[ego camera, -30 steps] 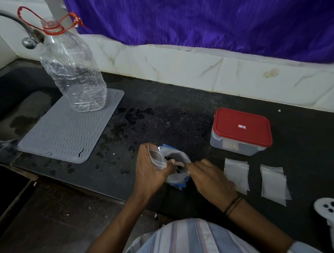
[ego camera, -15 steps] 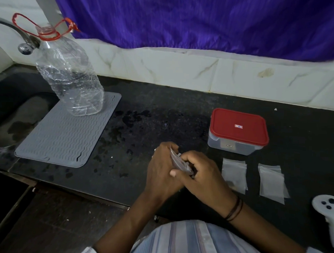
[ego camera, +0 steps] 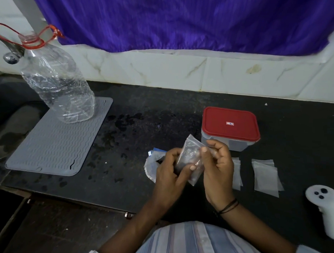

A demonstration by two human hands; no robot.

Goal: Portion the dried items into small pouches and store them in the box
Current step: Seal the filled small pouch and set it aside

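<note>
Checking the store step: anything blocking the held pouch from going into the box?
Yes: the box has its red lid on, so it can't receive the pouch. Both the left hand and right hand hold the pouch. The counter between looks clear.

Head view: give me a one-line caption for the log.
Both hands, left and right, hold a small clear pouch above the dark counter, near the closed red-lidded box.

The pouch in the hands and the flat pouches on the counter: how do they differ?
The held pouch bulges with dark contents, pinched by left hand and right hand; the flat pouches lie untouched and look empty on the counter. Both are small clear plastic.
</note>
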